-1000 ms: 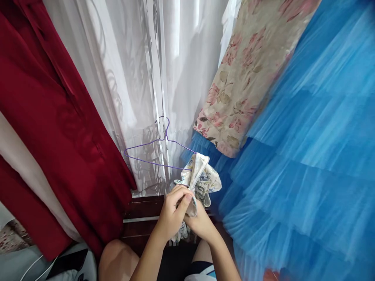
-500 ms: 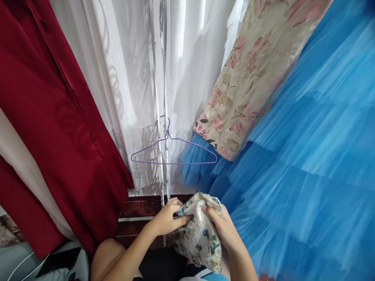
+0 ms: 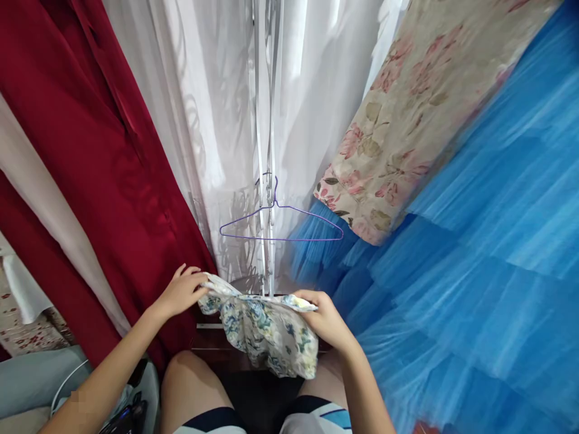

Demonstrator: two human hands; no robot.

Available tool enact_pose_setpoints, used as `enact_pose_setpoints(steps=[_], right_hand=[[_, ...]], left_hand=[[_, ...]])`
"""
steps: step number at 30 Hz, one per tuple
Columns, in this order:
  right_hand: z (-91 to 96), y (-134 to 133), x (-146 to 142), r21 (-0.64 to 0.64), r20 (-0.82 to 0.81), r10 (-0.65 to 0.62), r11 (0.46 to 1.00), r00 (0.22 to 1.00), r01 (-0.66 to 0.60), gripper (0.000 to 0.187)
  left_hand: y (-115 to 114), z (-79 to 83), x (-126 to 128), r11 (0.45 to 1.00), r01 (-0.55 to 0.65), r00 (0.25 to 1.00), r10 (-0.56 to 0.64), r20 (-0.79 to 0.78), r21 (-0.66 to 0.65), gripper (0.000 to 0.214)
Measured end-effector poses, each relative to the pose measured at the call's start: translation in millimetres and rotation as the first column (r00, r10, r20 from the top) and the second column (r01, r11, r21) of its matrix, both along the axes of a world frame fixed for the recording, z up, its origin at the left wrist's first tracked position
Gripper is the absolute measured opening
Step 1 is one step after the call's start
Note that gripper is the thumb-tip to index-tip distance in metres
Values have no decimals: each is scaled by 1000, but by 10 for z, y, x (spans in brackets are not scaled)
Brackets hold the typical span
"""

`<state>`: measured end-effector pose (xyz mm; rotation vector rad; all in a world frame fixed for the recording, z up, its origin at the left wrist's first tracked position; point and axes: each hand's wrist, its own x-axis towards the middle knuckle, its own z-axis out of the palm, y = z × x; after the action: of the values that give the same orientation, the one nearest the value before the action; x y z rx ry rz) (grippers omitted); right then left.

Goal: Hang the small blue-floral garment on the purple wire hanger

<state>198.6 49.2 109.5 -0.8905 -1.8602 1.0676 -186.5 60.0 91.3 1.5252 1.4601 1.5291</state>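
A white floral garment [image 3: 271, 334] with blue, green and yellow flowers is stretched between my hands above my knees. My left hand [image 3: 187, 286] pinches one end of its top edge. At the other end, my right hand [image 3: 319, 313] grips the edge between thumb and fingers. The lower part hangs down in gathered folds; what kind of garment it is I cannot tell. Just beyond it a purple wire hanger [image 3: 283, 239] hangs bare on a white metal stand [image 3: 271, 253].
Long red cloth [image 3: 140, 187] hangs at the left and white curtains [image 3: 212, 120] hang behind the stand. At the right are a pink-flowered cloth [image 3: 384, 157] and a tiered blue tulle dress [image 3: 474, 271]. A grey seat [image 3: 40, 380] with a white cable stands at lower left.
My hands have moved apart, the left one going left and up, and the bunched garment is now spread between them. The view has shifted slightly.
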Motion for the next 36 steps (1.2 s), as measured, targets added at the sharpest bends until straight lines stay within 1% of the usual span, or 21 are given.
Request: enact_pose_setpoints(steps=[3,5,7,8,10,12,14,17,18,19,20,21,23,24,25,26,27,30,32,34,36], right_hand=[[86,265,-248,100,17,44,994,999,-45,27],[140,498,-374,156,-34,11,988,999,-6,31],[183,751,-427,189,-108,-65,978,992,85,38],[199,876,-420,199,-141,-123,969,982,150,42],[218,1096,-349,222,-157,-259,931,953,290,45],[220,1250,-236,256,-131,-357,889,925,380,38],[205,1312,-129,281,-94,-379,877,920,390,28],[163,1238,-24,291,-71,-334,894,940,340,27],[148,1186,6,298,-79,-333,892,940,341,28],[136,1132,41,305,-99,-350,880,931,364,33],[130,1084,83,312,-130,-388,858,913,409,43],[132,1050,136,319,-165,-439,824,883,469,54],[172,1046,266,344,-214,-541,738,813,581,71],[212,1081,339,366,-212,-576,703,790,610,75],[264,1136,410,393,-189,-593,685,783,614,75],[326,1206,477,419,-146,-596,686,790,595,73],[394,1282,536,439,-89,-586,702,805,560,67],[609,1448,651,450,73,-525,776,848,442,46],[746,1440,691,431,162,-469,825,868,365,39],[883,1337,734,371,255,-373,890,892,266,39],[1028,1194,803,220,319,-200,966,927,133,36]], left_hand=[[357,304,-59,998,-25,998,22,-62,-49,25],[616,486,-46,999,-18,997,15,-79,-27,21],[832,652,2,1000,9,994,-7,-110,10,18],[912,726,38,999,31,990,-27,-135,33,17],[1007,849,138,992,92,977,-74,-202,82,13],[1027,927,271,980,156,955,-119,-273,120,9],[999,959,430,968,204,931,-146,-336,144,4],[924,954,672,958,220,912,-135,-387,184,14],[897,951,738,956,212,911,-118,-396,201,18],[871,949,791,954,201,908,-97,-408,221,21],[846,952,830,951,189,902,-71,-425,243,22],[822,957,855,947,178,895,-43,-445,267,22],[778,976,870,936,165,875,7,-483,312,23],[758,988,867,930,162,868,25,-496,330,23],[740,1000,859,925,160,865,36,-500,343,22],[723,1013,851,922,159,863,44,-504,353,22],[706,1025,842,920,160,859,50,-509,359,22],[659,1063,810,919,159,836,69,-545,360,20],[639,1080,770,926,132,827,93,-555,353,20],[642,1074,700,931,67,861,127,-493,358,22],[671,1028,601,944,2,940,111,-323,329,29]])
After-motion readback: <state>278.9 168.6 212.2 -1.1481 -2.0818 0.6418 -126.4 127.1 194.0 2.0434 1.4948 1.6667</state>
